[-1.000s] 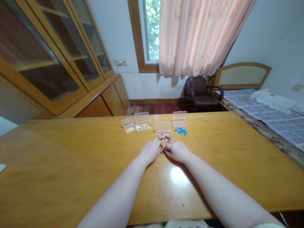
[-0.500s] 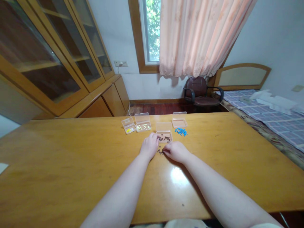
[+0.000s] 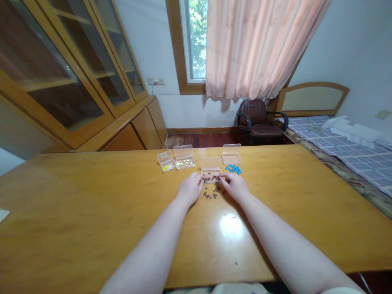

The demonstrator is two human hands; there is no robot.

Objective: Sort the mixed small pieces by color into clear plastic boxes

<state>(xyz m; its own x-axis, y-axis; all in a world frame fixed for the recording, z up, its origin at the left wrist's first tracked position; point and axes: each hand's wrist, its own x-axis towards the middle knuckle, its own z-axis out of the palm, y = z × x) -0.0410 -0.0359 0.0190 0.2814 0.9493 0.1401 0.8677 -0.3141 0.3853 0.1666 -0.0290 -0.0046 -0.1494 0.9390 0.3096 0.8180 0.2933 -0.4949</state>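
Note:
An open clear plastic box holds several small dark brown pieces. At its left front corner is my left hand, fingers pinched together, their tips by the box wall. My right hand is at the box's right side, its thumb and forefinger pinched over the edge. Whatever either pinch holds is too small to make out. More brown pieces lie loose on the wooden table between my hands, in front of the box.
Blue pieces lie before an open clear box at the back right. An open box with pale pieces and a smaller one with yellow pieces stand back left. A chair is beyond the table.
My right hand has moved up and slightly right, from the loose brown pieces to the box's right edge, uncovering more pieces. My left hand has shifted slightly left.

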